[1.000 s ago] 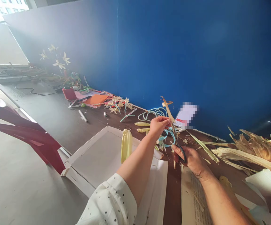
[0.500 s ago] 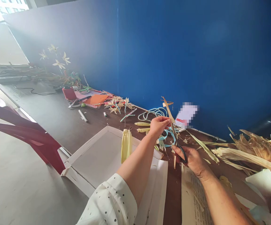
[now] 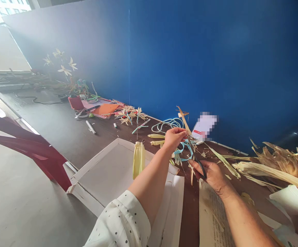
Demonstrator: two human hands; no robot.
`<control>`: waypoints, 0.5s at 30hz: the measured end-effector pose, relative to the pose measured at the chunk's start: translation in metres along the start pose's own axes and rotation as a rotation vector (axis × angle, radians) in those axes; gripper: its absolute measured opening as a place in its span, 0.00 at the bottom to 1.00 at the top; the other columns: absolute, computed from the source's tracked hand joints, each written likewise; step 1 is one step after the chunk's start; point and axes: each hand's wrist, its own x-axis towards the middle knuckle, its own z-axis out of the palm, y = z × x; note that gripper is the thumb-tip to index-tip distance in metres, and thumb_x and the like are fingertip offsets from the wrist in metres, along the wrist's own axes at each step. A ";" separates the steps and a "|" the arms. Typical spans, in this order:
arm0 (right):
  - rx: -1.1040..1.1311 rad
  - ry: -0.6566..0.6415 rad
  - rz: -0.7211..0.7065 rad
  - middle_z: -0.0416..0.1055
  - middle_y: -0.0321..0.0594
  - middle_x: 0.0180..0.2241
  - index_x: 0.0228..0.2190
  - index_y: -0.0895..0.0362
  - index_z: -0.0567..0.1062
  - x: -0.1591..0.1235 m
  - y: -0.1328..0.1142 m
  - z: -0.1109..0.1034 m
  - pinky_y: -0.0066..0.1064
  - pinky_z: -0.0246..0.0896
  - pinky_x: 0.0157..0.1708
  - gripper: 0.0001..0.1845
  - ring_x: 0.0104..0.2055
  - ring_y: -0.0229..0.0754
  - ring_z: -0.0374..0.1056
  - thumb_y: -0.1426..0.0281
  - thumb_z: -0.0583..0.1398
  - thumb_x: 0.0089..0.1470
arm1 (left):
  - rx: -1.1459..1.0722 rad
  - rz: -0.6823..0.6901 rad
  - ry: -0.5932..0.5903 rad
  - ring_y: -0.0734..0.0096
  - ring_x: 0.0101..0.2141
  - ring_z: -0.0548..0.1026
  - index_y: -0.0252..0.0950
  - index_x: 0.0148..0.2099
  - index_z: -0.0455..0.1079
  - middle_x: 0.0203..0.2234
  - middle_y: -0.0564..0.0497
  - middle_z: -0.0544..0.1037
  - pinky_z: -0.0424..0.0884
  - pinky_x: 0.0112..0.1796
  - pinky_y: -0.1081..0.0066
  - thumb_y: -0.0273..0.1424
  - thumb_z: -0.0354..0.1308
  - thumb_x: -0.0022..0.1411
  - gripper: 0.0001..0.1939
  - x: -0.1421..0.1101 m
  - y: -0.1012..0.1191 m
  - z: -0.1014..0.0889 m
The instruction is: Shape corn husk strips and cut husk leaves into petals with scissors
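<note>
Between its fingertips my left hand (image 3: 175,138) pinches a dried corn husk strip (image 3: 184,120), whose brown, frayed end points up and away. My right hand (image 3: 212,176) is closed around the black handles of a pair of scissors (image 3: 195,154). The scissor blades reach up to the lower end of the strip, right by my left fingertips; whether they are parted is hard to make out. Below and beyond the hands lie a light blue ribbon (image 3: 183,153) and small husk scraps. Pale yellow folded husks (image 3: 157,136) rest left of my left hand.
An open white box (image 3: 105,164) with a yellow husk (image 3: 138,159) on it sits at left. More dried husks (image 3: 280,164) lie at right, near a printed sheet (image 3: 212,212). Husk flowers (image 3: 128,115), orange paper (image 3: 107,109) and a blue partition (image 3: 203,61) stand behind.
Almost nothing differs. Both hands, the strip and the scissors keep nearly the same place, with only a slight shift of the view.
</note>
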 end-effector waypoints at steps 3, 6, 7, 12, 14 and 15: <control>-0.002 0.010 0.007 0.62 0.34 0.13 0.12 0.56 0.67 -0.001 -0.001 -0.002 0.30 0.43 0.20 0.28 0.17 0.34 0.52 0.47 0.60 0.46 | 0.001 -0.002 0.007 0.80 0.22 0.70 0.33 0.28 0.74 0.21 0.53 0.73 0.66 0.27 0.76 0.28 0.63 0.49 0.03 -0.001 0.000 0.000; -0.004 0.006 -0.008 0.61 0.34 0.13 0.11 0.55 0.66 0.000 0.001 -0.002 0.30 0.43 0.21 0.28 0.17 0.34 0.52 0.47 0.60 0.47 | 0.006 0.001 0.006 0.81 0.21 0.69 0.33 0.28 0.74 0.20 0.53 0.73 0.66 0.26 0.77 0.28 0.63 0.49 0.03 -0.001 0.001 0.000; -0.004 -0.002 -0.010 0.61 0.34 0.13 0.11 0.55 0.66 0.000 0.002 -0.002 0.30 0.43 0.21 0.28 0.18 0.35 0.52 0.47 0.60 0.47 | 0.007 0.001 0.007 0.81 0.21 0.68 0.33 0.28 0.74 0.20 0.54 0.72 0.66 0.26 0.77 0.29 0.63 0.49 0.04 -0.001 0.001 0.000; -0.018 -0.025 -0.024 0.62 0.34 0.13 0.12 0.55 0.67 0.002 0.008 -0.003 0.31 0.44 0.22 0.27 0.18 0.35 0.53 0.49 0.59 0.49 | 0.006 -0.001 0.006 0.82 0.20 0.66 0.32 0.27 0.73 0.20 0.53 0.72 0.65 0.26 0.77 0.29 0.63 0.48 0.05 -0.003 0.004 0.001; -0.026 -0.018 -0.027 0.62 0.34 0.13 0.12 0.55 0.66 0.003 0.009 -0.004 0.31 0.45 0.22 0.26 0.19 0.35 0.53 0.50 0.60 0.49 | 0.003 0.007 -0.003 0.82 0.20 0.66 0.32 0.27 0.73 0.20 0.53 0.72 0.65 0.26 0.77 0.29 0.63 0.48 0.04 -0.004 0.005 0.001; -0.032 -0.016 -0.029 0.62 0.34 0.13 0.12 0.54 0.66 0.003 0.010 -0.004 0.31 0.44 0.22 0.26 0.19 0.35 0.53 0.50 0.60 0.49 | 0.001 0.013 -0.005 0.82 0.20 0.65 0.32 0.27 0.73 0.21 0.53 0.72 0.64 0.26 0.77 0.29 0.62 0.49 0.05 -0.005 0.005 0.001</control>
